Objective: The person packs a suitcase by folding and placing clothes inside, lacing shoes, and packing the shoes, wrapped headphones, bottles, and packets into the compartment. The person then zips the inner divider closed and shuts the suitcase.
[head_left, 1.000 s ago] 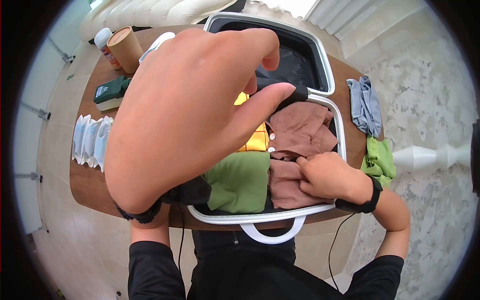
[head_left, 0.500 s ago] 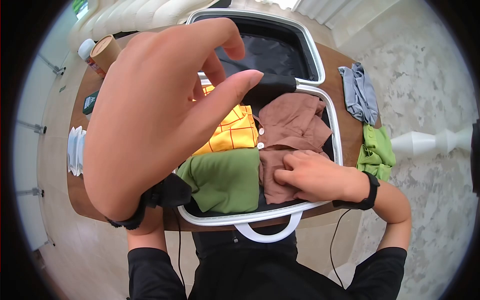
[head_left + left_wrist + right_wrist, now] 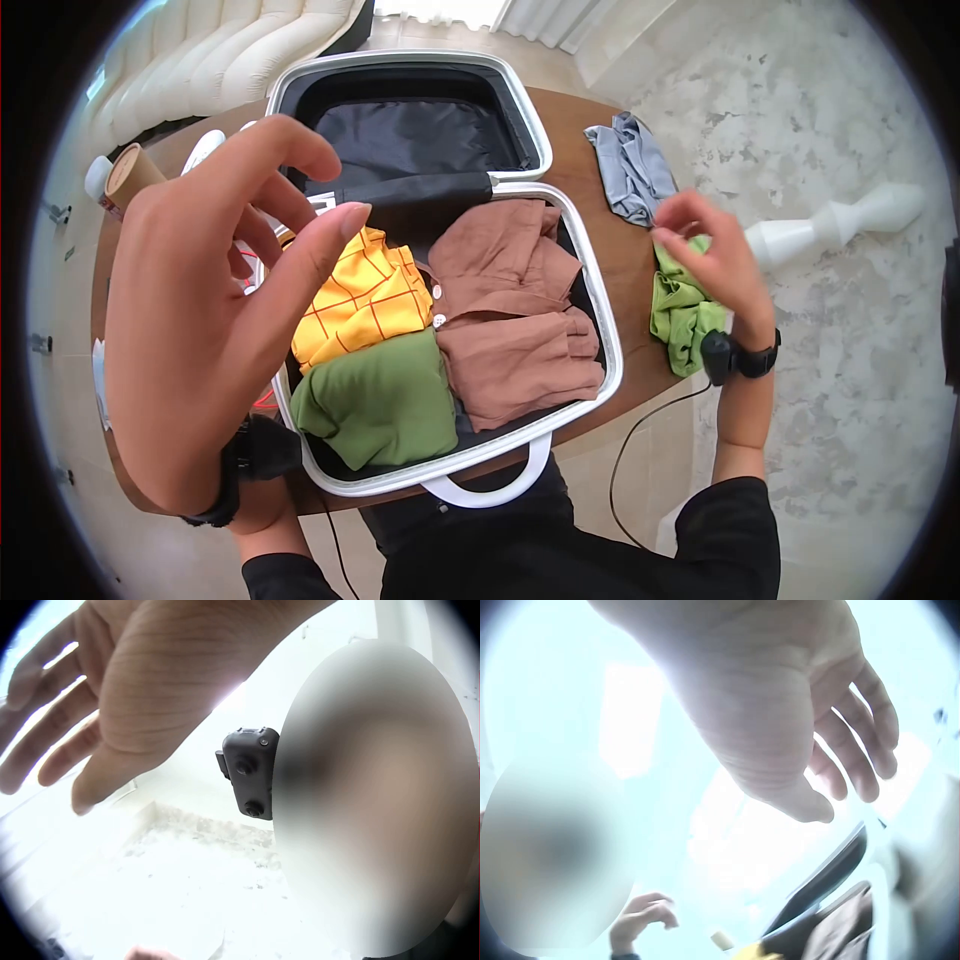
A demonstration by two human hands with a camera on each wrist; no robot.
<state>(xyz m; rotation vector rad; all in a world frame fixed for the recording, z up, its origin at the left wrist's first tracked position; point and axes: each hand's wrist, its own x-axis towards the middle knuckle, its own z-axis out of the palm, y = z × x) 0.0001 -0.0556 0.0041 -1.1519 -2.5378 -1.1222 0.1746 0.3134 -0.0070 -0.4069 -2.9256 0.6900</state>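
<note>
My left hand (image 3: pixel 205 320) is raised close to the head camera, fingers loosely bent and holding nothing; the left wrist view shows its fingers spread. My right hand (image 3: pixel 715 255) hovers over the light green garment (image 3: pixel 685 310) on the table's right side, fingers relaxed with nothing between them. Just beyond its fingertips lies a grey-blue folded garment (image 3: pixel 635 170). In the open white-rimmed suitcase (image 3: pixel 612 345) are a yellow checked garment (image 3: pixel 365 300), a folded green garment (image 3: pixel 385 400) and brown clothing (image 3: pixel 510 260) with white buttons.
The suitcase lid (image 3: pixel 415 135) leans back, lined in black. Left on the brown table (image 3: pixel 640 270) stand a cardboard tube (image 3: pixel 130 175) and a white-capped bottle (image 3: pixel 98 180), partly behind my left hand. A white baluster-shaped post (image 3: pixel 840 225) is right of the table.
My right hand has left the brown clothing in the suitcase and moved right, over the light green garment. The head view has shifted; my left hand stays raised.
</note>
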